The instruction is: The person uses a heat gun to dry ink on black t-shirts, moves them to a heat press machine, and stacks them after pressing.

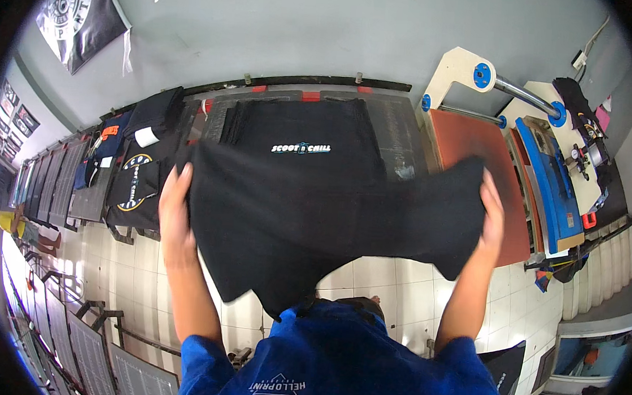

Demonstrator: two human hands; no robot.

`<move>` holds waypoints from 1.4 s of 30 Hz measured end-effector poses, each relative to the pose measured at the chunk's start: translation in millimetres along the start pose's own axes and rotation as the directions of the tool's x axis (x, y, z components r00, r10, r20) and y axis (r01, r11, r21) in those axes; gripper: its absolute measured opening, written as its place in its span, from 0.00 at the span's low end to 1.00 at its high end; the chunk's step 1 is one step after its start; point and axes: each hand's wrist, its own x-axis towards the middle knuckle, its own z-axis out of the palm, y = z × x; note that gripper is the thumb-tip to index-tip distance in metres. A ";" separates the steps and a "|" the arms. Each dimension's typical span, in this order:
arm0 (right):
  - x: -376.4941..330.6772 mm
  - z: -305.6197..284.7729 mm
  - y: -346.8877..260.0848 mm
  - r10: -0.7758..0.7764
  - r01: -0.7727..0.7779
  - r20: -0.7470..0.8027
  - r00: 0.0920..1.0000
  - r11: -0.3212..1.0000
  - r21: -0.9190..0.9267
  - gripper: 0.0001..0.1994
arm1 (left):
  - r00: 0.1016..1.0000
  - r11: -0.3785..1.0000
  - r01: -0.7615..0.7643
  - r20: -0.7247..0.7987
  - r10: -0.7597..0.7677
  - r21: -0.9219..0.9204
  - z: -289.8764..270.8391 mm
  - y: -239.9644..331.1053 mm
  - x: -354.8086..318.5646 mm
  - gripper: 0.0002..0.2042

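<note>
Black fabric piece (329, 216): hangs spread, gripped at left edge by left hand (176, 207), at right edge by right hand (492, 212), near printed black cloth stack (302, 124).

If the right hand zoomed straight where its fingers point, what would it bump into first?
Probably the reddish-brown press board, just past the right hand and the black cloth it holds. The hand might pass above; depth is unclear.
</note>
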 end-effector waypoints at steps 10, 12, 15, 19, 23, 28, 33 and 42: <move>184.9 81.9 -9.6 0.120 -0.153 0.127 0.985 0.944 0.292 0.11 | 0.971 0.985 0.144 0.205 -0.121 -0.098 -48.9 95.2 150.1 0.10; 157.7 92.0 -35.9 0.080 -0.180 0.296 0.952 0.927 0.330 0.12 | 0.957 0.984 0.094 0.287 -0.046 -0.154 -53.9 106.5 135.7 0.13; 102.5 100.9 -29.6 0.075 -0.125 0.178 0.981 0.949 0.289 0.17 | 0.992 0.995 -0.103 0.071 0.103 -0.009 -38.8 100.8 61.9 0.19; 22.3 72.3 11.8 0.101 -0.106 0.070 0.992 0.991 0.079 0.35 | 0.977 0.921 -0.090 -0.145 0.155 0.378 -79.0 59.2 -7.1 0.33; -44.6 21.3 85.3 0.221 -0.246 -0.156 0.963 0.955 -0.165 0.38 | 0.995 0.953 0.095 -0.017 -0.094 0.287 -154.3 -16.1 -36.4 0.22; -79.5 -53.2 220.8 0.537 -0.533 -0.123 0.835 0.844 0.066 0.25 | 0.921 0.818 0.387 -0.144 -0.361 0.425 -268.8 -123.0 -38.3 0.07; -116.6 -83.7 272.3 0.596 -0.618 -0.251 0.763 0.786 -0.013 0.19 | 0.874 0.677 0.485 -0.309 -0.375 0.554 -335.2 -179.1 -64.5 0.03; -163.0 -110.1 259.3 0.603 -0.714 -0.381 0.700 0.600 -0.361 0.08 | 0.813 0.585 0.582 -0.412 -0.410 0.565 -374.2 -194.7 -116.8 0.02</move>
